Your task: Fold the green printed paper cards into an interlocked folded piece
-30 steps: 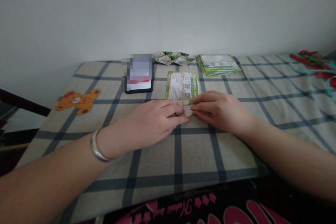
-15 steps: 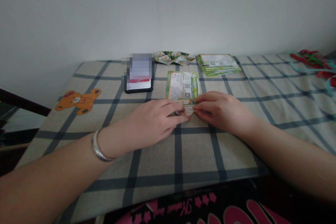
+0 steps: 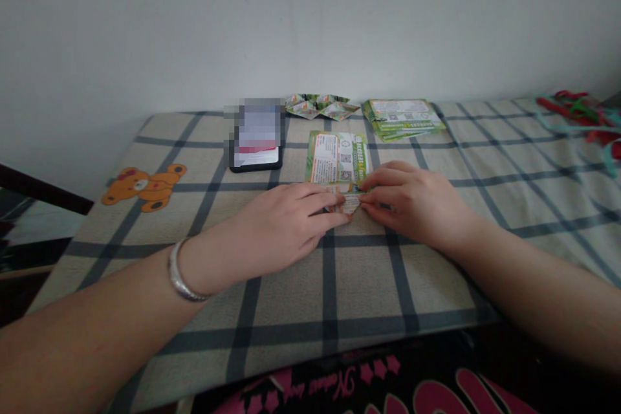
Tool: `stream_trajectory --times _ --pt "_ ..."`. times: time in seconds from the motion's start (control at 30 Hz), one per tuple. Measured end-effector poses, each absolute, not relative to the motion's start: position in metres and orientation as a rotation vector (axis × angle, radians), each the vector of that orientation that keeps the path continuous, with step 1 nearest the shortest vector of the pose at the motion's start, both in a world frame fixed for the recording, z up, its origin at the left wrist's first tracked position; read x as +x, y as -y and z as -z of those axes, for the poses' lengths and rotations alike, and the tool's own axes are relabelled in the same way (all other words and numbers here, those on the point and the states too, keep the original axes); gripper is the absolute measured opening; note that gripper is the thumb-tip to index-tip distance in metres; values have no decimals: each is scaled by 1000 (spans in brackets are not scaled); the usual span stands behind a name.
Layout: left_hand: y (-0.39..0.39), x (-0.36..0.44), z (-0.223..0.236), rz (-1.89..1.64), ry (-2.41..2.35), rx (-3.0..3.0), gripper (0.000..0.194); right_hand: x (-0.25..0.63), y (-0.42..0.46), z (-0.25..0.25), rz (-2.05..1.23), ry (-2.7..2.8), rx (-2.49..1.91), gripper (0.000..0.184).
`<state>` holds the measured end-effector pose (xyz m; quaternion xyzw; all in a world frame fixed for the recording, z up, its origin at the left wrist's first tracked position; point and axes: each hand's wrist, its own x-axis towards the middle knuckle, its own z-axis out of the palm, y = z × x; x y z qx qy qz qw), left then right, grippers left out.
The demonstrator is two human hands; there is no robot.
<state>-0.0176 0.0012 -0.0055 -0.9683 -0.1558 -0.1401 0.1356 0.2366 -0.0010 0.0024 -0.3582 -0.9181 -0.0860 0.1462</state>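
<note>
A small folded piece of printed paper (image 3: pixel 350 206) lies on the table between my hands. My left hand (image 3: pixel 295 223), with a silver bangle at the wrist, has its fingertips closed on the left part of this paper. From the other side, my right hand (image 3: pixel 412 207) pinches the paper's right end between thumb and fingers. Just beyond, a flat green and white printed leaflet (image 3: pixel 334 155) lies on the cloth, its near edge partly hidden by my fingers and the folded paper.
A phone (image 3: pixel 257 136) rests behind my left hand. Folded paper pieces (image 3: pixel 320 107) and a stack of leaflets (image 3: pixel 402 118) lie along the wall. A bear cutout (image 3: pixel 145 187) is at left, red and teal strips (image 3: pixel 577 113) at far right, on the checked tablecloth (image 3: pixel 291 336).
My right hand has shifted slightly, its knuckles a little higher. The folded paper's near corner between the fingers looks slightly flatter. My left hand stays nearly in place.
</note>
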Motion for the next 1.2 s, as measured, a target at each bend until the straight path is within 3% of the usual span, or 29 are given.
stream_trajectory --times 0.3,0.43,0.7,1.2 --pt "-1 -17 7 416 506 -2822 34 237 0 -5 313 2648 -819 20" --pt "-1 -17 6 391 516 -2829 33 235 1 -4 186 2733 -676 20" --pt "-1 -17 6 384 521 -2826 32 234 4 1 98 2753 -711 23" --pt "0 -18 6 398 530 -2856 24 230 10 -5 221 2741 -907 22"
